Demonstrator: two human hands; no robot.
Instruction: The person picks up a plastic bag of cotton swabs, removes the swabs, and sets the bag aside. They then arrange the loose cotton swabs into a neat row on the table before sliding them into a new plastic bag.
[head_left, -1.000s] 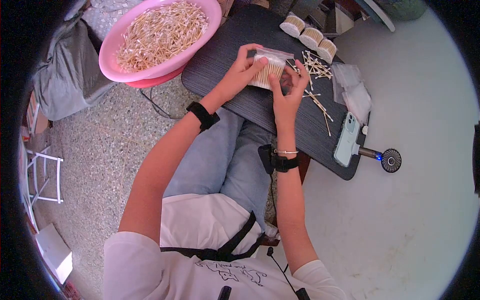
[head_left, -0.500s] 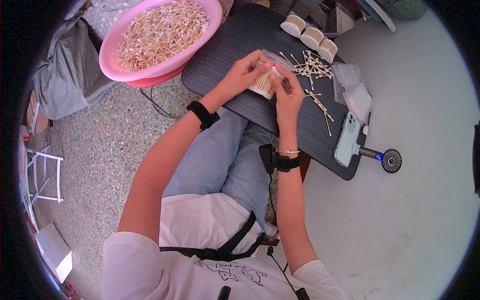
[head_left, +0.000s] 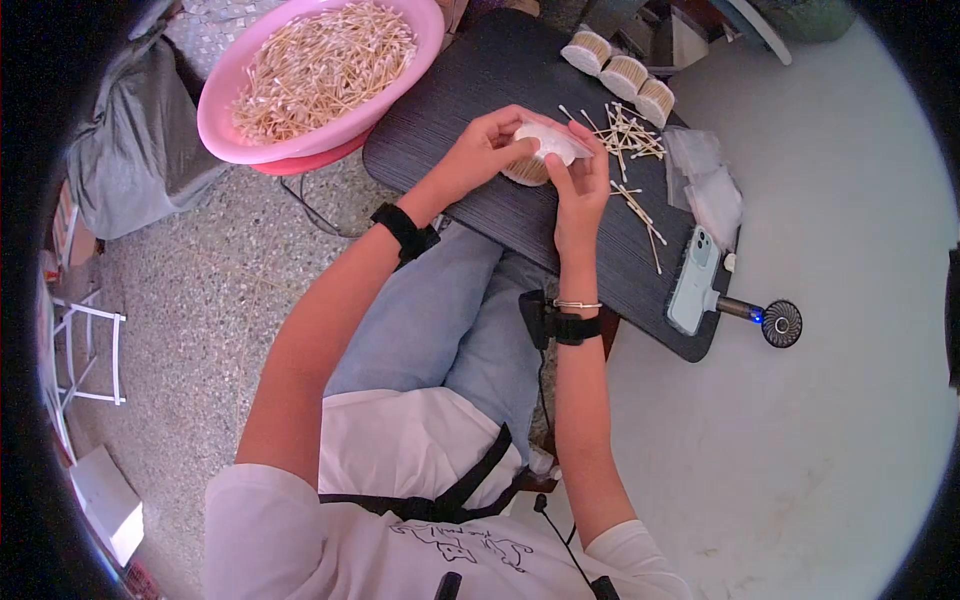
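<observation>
Between my two hands is a clear bag of cotton swabs (head_left: 527, 171), tilted so that the white swab tips face up, over the near edge of the black table (head_left: 430, 130). My left hand (head_left: 490, 150) grips its left side, thumb across the top. On the right side, my right hand (head_left: 580, 180) holds it with the thumb near the tips and the fingers behind the plastic. Loose swabs (head_left: 628, 135) lie on the table just right of my right hand.
Three packed swab bundles (head_left: 623, 76) stand at the table's far edge. Empty plastic bags (head_left: 705, 175) lie at the right, near a phone (head_left: 694, 280) and a small fan (head_left: 781, 323). A pink basin (head_left: 222, 115) full of swabs is at the left.
The bag has tilted, so its white tips now show where the stick sides showed before. My fingers have shifted around it, and its plastic flap has folded closer to the tips.
</observation>
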